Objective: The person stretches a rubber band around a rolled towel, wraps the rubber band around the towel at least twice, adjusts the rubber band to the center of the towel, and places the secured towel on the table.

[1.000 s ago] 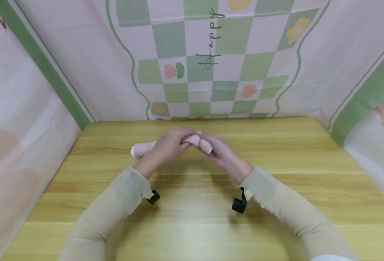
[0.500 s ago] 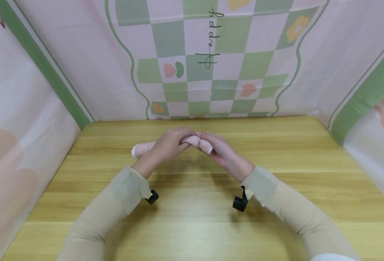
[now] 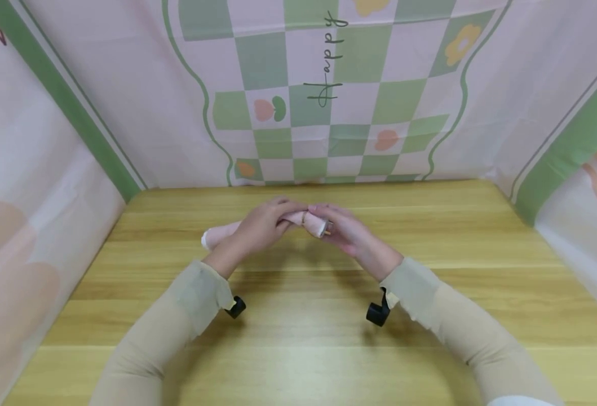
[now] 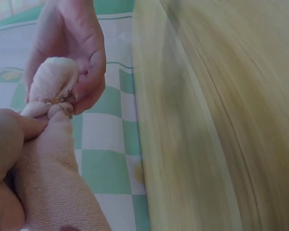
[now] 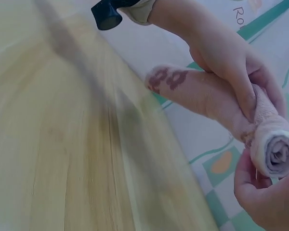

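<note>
A rolled pale pink towel (image 3: 222, 231) is held level a little above the wooden table (image 3: 298, 327). My left hand (image 3: 265, 223) grips the roll round its middle. My right hand (image 3: 349, 237) holds the roll's right end (image 5: 279, 149), where the spiral of cloth shows. A thin band (image 3: 304, 219) pinches the roll between the two hands; in the left wrist view it is a narrow waist (image 4: 50, 101) in the cloth. The far left end of the towel (image 5: 166, 79) bears a dark red mark. Both hands' fingers are curled round the cloth.
Patterned pink and green cloth walls (image 3: 328, 101) close the table in at the back and on both sides. Black camera mounts hang under each wrist, left (image 3: 237, 307) and right (image 3: 377, 313). Bare wood lies in front of the hands.
My right hand has shifted slightly right and turned flatter on the towel's end, and the band shows more plainly. The left hand and the roll have barely moved.
</note>
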`<state>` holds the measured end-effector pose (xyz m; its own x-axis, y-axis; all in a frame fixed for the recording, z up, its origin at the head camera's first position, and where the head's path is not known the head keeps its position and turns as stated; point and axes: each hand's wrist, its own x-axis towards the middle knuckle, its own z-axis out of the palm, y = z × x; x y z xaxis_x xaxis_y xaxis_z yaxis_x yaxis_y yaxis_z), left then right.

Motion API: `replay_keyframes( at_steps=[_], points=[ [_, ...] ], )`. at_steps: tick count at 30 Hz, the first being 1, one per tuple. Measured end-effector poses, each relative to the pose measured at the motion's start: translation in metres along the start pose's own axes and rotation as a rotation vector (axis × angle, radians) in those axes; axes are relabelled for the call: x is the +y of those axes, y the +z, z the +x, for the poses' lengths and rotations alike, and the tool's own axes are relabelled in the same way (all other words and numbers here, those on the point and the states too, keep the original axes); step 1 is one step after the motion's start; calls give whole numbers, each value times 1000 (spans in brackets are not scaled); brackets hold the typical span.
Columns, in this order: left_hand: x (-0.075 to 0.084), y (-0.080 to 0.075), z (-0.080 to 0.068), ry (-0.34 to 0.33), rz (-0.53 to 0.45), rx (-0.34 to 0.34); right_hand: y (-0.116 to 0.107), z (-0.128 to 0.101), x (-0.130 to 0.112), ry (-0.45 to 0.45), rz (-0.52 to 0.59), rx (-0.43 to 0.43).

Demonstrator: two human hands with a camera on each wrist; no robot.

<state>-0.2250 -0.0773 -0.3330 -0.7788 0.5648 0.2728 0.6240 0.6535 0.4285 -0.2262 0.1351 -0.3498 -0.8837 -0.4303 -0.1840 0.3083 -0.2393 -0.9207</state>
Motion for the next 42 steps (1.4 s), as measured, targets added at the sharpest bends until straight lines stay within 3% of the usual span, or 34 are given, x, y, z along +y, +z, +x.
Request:
replay_keyframes(
  at_steps=[4, 7, 17, 25, 34, 42],
  points=[
    [-2, -1, 0, -63, 9, -22, -2, 1, -2, 12, -59, 16],
    [-4, -1, 0, -70, -3, -21, -3, 1, -3, -5, -125, -5],
    [-15, -1, 3, 21, -157, -30, -12, -2, -4, -98, -319, 6],
    [-22, 4, 2, 104, -225, -75, -20, -7, -8, -84, -435, -11],
    [-21, 9, 0, 59, -182, -113, -26, -5, -14, -45, -483, -18],
    [-18, 8, -3, 65, -200, -66, -28, -2, -18, -52, -503, -17]
  ],
)
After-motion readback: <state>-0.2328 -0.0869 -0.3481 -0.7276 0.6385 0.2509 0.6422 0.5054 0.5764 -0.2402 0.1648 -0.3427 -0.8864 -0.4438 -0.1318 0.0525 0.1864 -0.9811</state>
